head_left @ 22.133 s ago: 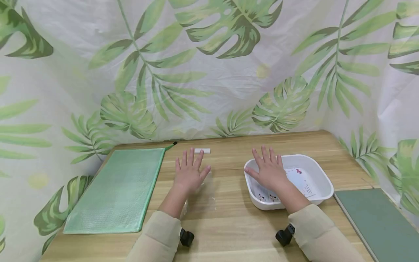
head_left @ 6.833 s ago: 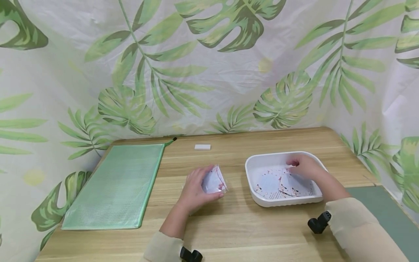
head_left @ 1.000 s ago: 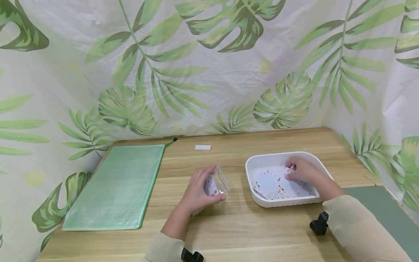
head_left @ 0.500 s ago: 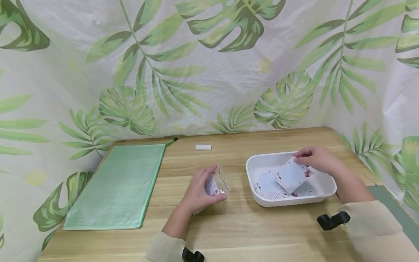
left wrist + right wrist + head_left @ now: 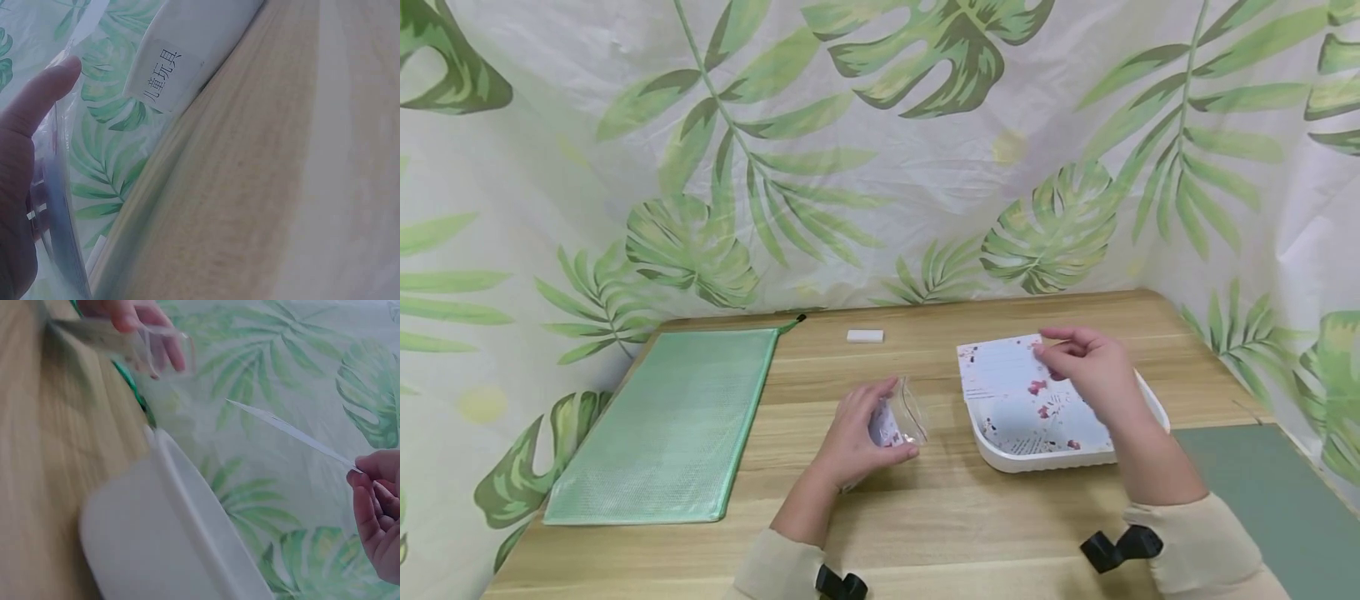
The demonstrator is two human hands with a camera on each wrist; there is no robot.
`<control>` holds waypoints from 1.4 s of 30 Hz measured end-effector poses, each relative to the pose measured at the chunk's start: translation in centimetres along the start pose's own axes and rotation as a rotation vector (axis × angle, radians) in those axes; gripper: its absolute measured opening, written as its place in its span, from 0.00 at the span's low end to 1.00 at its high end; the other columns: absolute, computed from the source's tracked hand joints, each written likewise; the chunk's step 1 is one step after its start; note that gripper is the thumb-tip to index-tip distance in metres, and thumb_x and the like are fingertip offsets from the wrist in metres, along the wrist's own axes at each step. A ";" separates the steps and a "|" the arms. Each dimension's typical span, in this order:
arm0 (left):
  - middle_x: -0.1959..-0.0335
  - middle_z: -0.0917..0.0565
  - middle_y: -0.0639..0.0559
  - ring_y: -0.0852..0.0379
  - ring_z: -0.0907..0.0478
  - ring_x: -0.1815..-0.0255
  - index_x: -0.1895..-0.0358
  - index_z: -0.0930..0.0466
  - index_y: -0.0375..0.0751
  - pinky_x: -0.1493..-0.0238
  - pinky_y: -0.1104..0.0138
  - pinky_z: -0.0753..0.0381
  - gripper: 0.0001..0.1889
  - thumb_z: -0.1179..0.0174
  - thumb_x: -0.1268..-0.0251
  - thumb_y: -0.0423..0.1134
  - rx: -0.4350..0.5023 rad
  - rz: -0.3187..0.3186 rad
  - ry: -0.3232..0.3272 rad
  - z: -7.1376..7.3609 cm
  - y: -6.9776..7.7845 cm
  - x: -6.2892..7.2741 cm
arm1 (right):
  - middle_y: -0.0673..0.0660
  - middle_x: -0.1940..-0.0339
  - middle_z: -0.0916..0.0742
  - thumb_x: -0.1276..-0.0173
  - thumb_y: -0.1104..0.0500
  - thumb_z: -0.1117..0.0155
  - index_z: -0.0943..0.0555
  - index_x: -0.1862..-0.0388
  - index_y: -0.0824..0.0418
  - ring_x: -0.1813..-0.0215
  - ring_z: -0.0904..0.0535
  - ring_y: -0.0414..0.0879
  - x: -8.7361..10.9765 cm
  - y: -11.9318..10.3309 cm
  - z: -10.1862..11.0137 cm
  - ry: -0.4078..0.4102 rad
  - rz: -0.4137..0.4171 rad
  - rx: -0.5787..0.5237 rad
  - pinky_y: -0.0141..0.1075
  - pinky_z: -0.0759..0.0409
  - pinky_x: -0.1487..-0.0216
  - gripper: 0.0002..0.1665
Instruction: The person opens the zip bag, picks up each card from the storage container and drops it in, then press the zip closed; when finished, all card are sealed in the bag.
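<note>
My right hand pinches a floral-printed paper card by one corner, above the left part of a white plastic basin. More printed cards lie inside the basin. Left of it, my left hand holds a clear zip bag upright between thumb and fingers. Its mouth faces the basin, and printed cards show inside. Seen edge-on in the right wrist view, the card is thin and apart from the bag. The left wrist view shows a label on the basin's side.
A green mesh zip pouch lies flat at the left of the wooden table. Near the back edge sits a small white block. A grey-green board lies at the right, and a leaf-print curtain hangs behind.
My right hand has lifted a card out of the basin and carried it left towards the bag. The left hand keeps its hold on the bag, nearly unmoved.
</note>
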State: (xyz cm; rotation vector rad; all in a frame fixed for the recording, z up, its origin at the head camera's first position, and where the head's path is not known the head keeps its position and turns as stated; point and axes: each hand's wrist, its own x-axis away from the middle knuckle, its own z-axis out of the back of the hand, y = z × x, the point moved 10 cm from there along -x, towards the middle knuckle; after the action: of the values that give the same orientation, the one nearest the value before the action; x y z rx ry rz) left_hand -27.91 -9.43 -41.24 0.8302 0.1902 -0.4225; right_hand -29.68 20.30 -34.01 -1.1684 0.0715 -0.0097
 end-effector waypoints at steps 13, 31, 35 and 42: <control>0.41 0.22 0.47 0.45 0.30 0.37 0.30 0.33 0.48 0.34 0.46 0.35 0.51 0.21 0.66 0.52 -0.018 -0.038 0.007 0.0 0.4 -0.1 | 0.46 0.78 0.17 0.38 0.60 0.31 0.18 0.49 0.69 0.74 0.21 0.38 0.6 0.4 -7.1 -0.076 -0.021 -0.059 0.30 0.20 0.65 0.20; 0.36 0.25 0.48 0.47 0.31 0.35 0.29 0.34 0.50 0.34 0.49 0.35 0.52 0.22 0.65 0.57 -0.086 -0.058 -0.042 -0.5 0.6 0.1 | 0.55 0.72 0.13 0.38 0.61 0.31 0.17 0.51 0.67 0.73 0.19 0.41 -0.8 -0.8 -10.1 -0.211 -0.025 0.066 0.34 0.17 0.64 0.17; 0.36 0.25 0.47 0.46 0.31 0.35 0.29 0.34 0.49 0.34 0.49 0.35 0.52 0.23 0.64 0.58 -0.096 -0.062 -0.046 -0.6 0.7 0.1 | 0.55 0.72 0.12 0.39 0.63 0.32 0.18 0.52 0.70 0.74 0.20 0.40 -1.1 -0.7 -11.5 -0.242 -0.022 0.018 0.34 0.16 0.65 0.17; 0.36 0.25 0.47 0.46 0.31 0.35 0.29 0.33 0.48 0.34 0.49 0.35 0.51 0.23 0.64 0.56 -0.072 -0.040 -0.048 -0.7 0.7 0.0 | 0.58 0.69 0.11 0.37 0.64 0.33 0.19 0.50 0.71 0.72 0.19 0.39 -0.7 -0.1 -14.0 -0.319 -0.025 -0.050 0.34 0.16 0.65 0.18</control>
State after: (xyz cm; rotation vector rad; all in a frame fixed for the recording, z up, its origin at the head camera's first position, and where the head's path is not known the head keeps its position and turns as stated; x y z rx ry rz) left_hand -27.60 -8.56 -41.24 0.7460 0.1765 -0.4703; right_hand -31.27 7.48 -39.32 -1.2081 -0.2259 0.1566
